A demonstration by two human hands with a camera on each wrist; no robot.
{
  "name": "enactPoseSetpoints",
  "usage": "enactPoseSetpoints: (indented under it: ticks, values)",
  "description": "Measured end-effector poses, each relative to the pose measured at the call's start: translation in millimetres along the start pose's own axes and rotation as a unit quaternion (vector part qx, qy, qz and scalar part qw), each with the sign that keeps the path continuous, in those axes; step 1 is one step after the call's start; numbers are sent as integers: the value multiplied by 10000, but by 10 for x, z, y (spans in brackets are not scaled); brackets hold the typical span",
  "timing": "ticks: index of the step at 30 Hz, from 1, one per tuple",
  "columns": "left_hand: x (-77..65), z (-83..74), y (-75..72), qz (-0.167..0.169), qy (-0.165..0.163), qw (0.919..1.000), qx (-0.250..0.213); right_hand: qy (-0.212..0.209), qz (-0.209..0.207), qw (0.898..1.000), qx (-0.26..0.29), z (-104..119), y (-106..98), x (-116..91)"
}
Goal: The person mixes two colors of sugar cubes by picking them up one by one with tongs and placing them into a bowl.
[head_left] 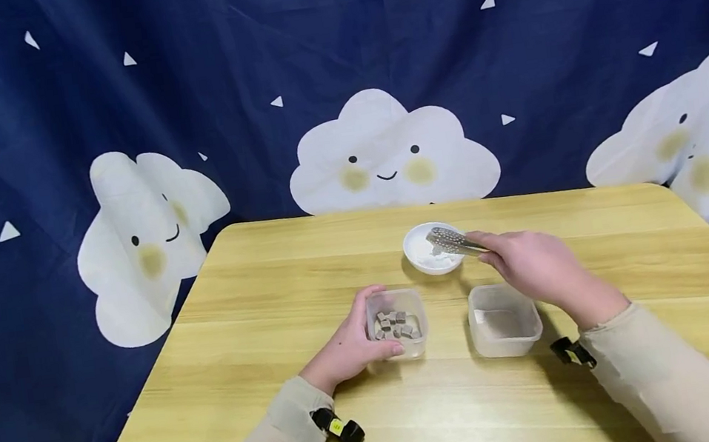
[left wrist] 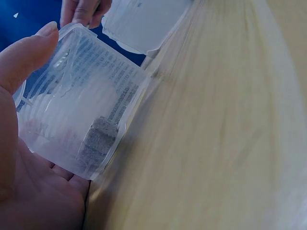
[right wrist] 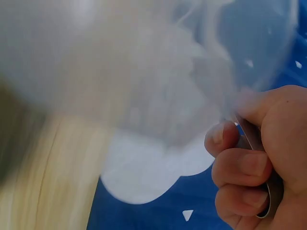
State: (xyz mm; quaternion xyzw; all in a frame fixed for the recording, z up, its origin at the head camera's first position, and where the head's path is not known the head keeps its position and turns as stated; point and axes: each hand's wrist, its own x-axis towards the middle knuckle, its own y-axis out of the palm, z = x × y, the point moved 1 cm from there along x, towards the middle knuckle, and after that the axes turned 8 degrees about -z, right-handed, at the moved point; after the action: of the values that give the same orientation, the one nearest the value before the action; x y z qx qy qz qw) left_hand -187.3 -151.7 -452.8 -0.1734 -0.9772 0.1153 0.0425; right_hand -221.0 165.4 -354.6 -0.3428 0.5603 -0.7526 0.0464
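My left hand point(head_left: 349, 343) grips a clear plastic container point(head_left: 417, 348) from its left side, thumb in front and fingers behind. Several grey-brown cubes point(head_left: 399, 317) lie inside it; the left wrist view shows some cubes point(left wrist: 98, 141) through its wall. My right hand point(head_left: 538, 268) holds metal tongs point(head_left: 447, 240), their perforated tips over a small white bowl point(head_left: 410, 247). Something white and uneven lies in the bowl under the tips; whether the tongs pinch anything cannot be told. In the right wrist view, curled fingers point(right wrist: 242, 165) wrap the tongs' handle, and a blurred container covers the tips.
A second clear plastic container point(head_left: 508, 345) stands on the wooden table point(head_left: 254, 279), below my right forearm and to the right of the held one. Behind the table's far edge hangs a dark blue curtain point(head_left: 226, 66) with white clouds.
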Motion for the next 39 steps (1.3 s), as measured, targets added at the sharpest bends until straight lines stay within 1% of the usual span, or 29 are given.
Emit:
enactPoseSetpoints:
  ticks: [4,7,11,15,18,24,31,39]
  values:
    - [-5,7,-13,23,52,10000,18,35,328,9994,-131,-113,4,-1]
    - [-17,3,-29,-14,7,10000,85,32,565,9981,-235,-152,14,30]
    - [-42,8,-47,-97,-57,9999,47,-6,721,9969,-323,-166,38,100]
    - [-52,17,-41,-56,-13,10000,52,20,846,9959,-329,-186,64,112]
    - [-46,24,-32,-62,9,9999,105,10,898,9955,-288,-200,80,95]
    - [-28,18,-16,-71,-48,9999,65,-14,874,9960,-197,-194,63,84]
    - [-25,4,-9,-59,-37,9999,108,-93,946,9952,-232,-184,60,42]
    - [-14,4,-19,-44,-35,9999,93,-351,911,9947,-332,-1,3,36]
